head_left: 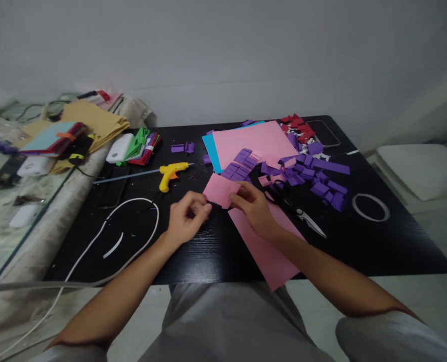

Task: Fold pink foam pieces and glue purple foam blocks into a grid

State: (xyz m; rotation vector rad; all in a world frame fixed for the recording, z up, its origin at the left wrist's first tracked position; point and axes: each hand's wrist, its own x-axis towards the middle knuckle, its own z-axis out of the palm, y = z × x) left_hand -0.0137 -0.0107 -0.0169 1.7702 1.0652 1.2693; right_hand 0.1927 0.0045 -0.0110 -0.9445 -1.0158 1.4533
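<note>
A small pink paper piece [218, 191] is pinched at its right edge between the thumb and fingers of my right hand [255, 210]. At the piece's left edge is my left hand [188, 216], its fingers curled and its thumb near the fingertips; whether they grip anything is hidden. Beneath my right wrist lies a long pink strip [261, 246] that hangs over the table's front edge. Just behind the held piece are purple folded strips [240, 166] and a large pink sheet [253, 143] on a blue sheet [211, 151].
Black-handled scissors [298, 211], purple pieces [321, 183], red scraps [300, 128] and a tape ring [370, 207] lie to the right. A yellow glue gun [169, 176] and a looped white cable [102, 226] are to the left on the black table [223, 261].
</note>
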